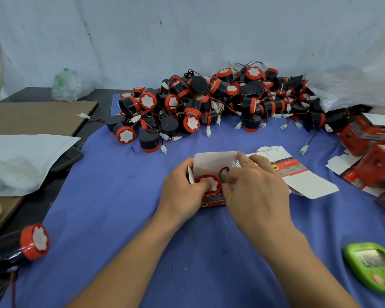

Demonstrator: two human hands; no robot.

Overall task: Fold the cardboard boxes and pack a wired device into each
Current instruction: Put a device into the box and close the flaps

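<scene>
A small red cardboard box (211, 202) stands open on the blue cloth, its white lid flap (213, 163) raised behind. Inside sits a black and red wired device (209, 184) with a white face, its red wire looped beside it. My left hand (182, 190) grips the box's left side, thumb pressing on the device. My right hand (253, 187) holds the box's right side, with fingers at the wire and the flap's right edge. A big heap of wired devices (209, 103) lies behind.
Flat unfolded boxes (298, 176) lie fanned just right of my hands. Packed red boxes (373, 147) stack at the right edge. A green timer (373, 265) sits near right, a lone device (29, 243) near left. Brown cardboard (31, 116), a plastic bag (16, 161) and a phone lie left.
</scene>
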